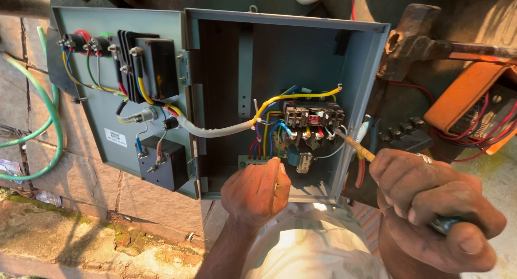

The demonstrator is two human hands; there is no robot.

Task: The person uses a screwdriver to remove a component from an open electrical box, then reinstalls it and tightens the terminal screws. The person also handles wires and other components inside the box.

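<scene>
An open grey metal electrical box point(355, 69) lies in front of me, its door point(81, 112) swung out to the left. Inside sits a black contactor block point(314, 116) with yellow, blue and red wires. My right hand point(436, 209) grips a screwdriver point(355, 145) whose tip touches the block's right lower terminals. My left hand point(257, 190) rests at the box's lower edge, fingers curled against the wires near a small blue part point(293, 156); I cannot tell whether it pinches one.
The door carries black components point(156, 69), indicator lamps point(81, 41) and a white sleeved cable point(210, 131) running into the box. A rusty hammer point(425, 42) and an orange case point(474, 109) with red wires lie at right. Green hose point(51, 117) curves at left over stone paving.
</scene>
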